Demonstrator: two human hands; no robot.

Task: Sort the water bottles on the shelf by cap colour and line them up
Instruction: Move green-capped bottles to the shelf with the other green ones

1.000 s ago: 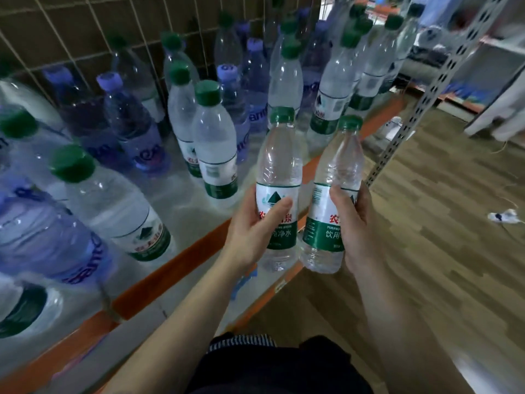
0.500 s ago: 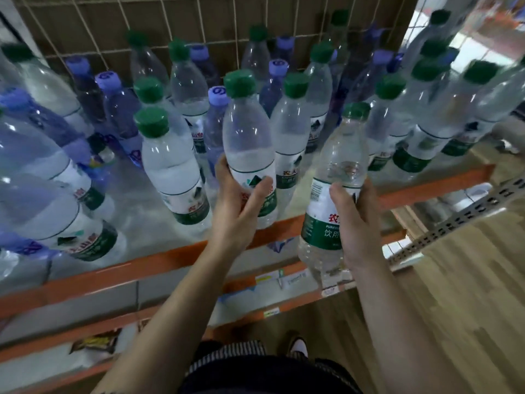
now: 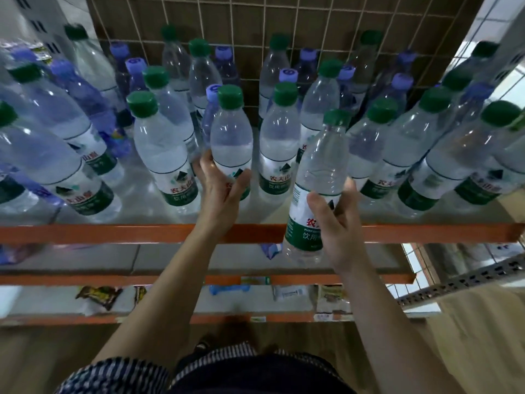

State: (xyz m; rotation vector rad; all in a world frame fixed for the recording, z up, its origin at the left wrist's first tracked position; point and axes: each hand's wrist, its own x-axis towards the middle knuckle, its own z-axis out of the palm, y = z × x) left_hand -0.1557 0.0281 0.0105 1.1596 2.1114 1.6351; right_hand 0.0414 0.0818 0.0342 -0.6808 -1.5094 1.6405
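Landing on the shelf [image 3: 113, 233], the left bottle [image 3: 231, 137] now stands in the green-cap front row, left hand [image 3: 220, 194] curled round it — right hand [image 3: 338, 226] grips the right bottle [image 3: 322, 166], tilted off the edge, unplaced.

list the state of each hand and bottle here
left hand: grips left bottle
right hand: grips right bottle
left bottle: capped, upright in the front row
right bottle: capped, tilted, held in front of the shelf edge
green-cap bottles: capped, standing
purple-cap bottles: capped, standing, mixed among green ones
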